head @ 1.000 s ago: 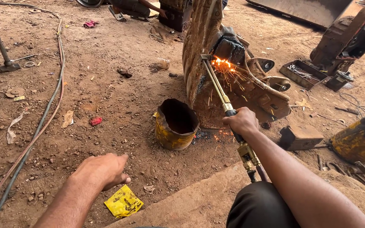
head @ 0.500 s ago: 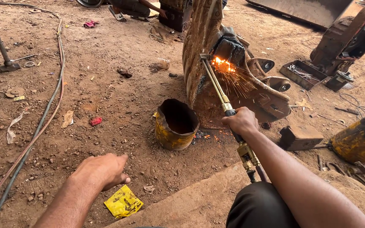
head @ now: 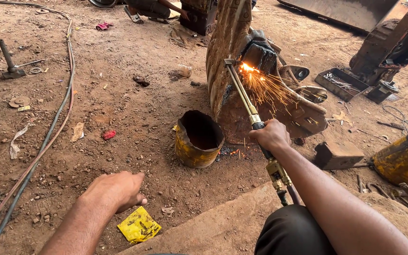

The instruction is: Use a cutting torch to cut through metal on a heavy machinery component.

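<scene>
My right hand [head: 271, 134] grips a long brass cutting torch [head: 242, 92]. The torch tip burns bright orange against a large rusty metal part [head: 232, 56] standing on the dirt, and sparks [head: 265, 89] spray down to the right. My left hand [head: 115, 189] rests on the dirt ground with its fingers curled down and holds nothing. Next to it lies a crumpled yellow wrapper [head: 139, 225]. A dented yellow metal bucket [head: 198, 138] stands between my two hands, at the foot of the rusty part.
Hoses [head: 48, 137] run down the left side. A small stand tool [head: 9, 61] sits far left. A metal block [head: 337, 154] and another yellow container [head: 402, 158] lie right. A tray of tools [head: 341, 81] and machinery are behind. Another person's feet [head: 140, 10] show at top.
The sparks keep flying from the torch tip. Both hands stay almost where they were.
</scene>
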